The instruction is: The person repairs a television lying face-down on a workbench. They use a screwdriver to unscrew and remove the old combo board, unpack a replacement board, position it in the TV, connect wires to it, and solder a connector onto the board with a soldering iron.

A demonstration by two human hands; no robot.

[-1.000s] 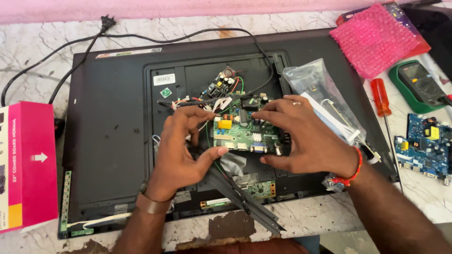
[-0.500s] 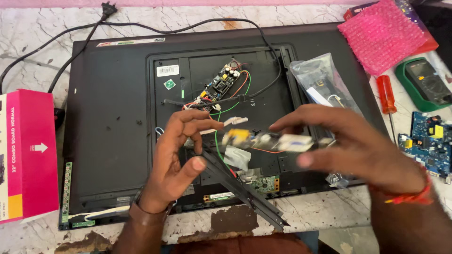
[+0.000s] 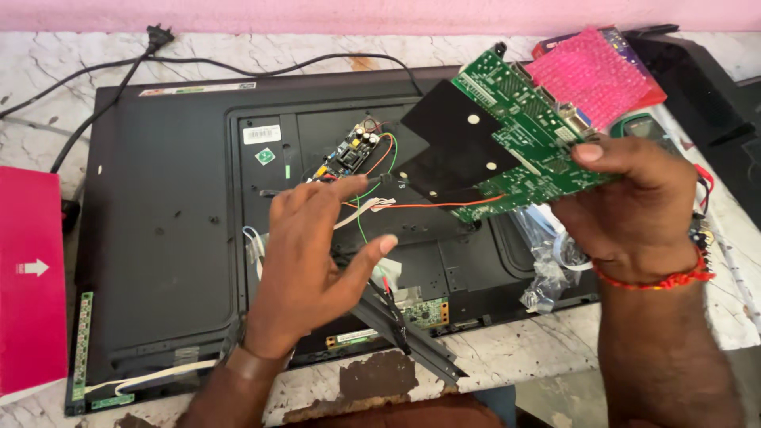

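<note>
Bright, even daylight, soft shadows, faint sheen on the black panel (image 3: 158, 206), slight motion blur.

A pink box (image 3: 32, 281) lies at the surface's (image 3: 523, 361) left edge. A pink bubble-wrap bag (image 3: 594, 75) sits toward the far right corner, and a black power plug (image 3: 158, 34) rests by the far edge.

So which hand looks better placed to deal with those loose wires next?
Probably the left hand: it hovers empty, fingers spread, right over the wires, while the right hand is busy holding the green circuit board.
</note>
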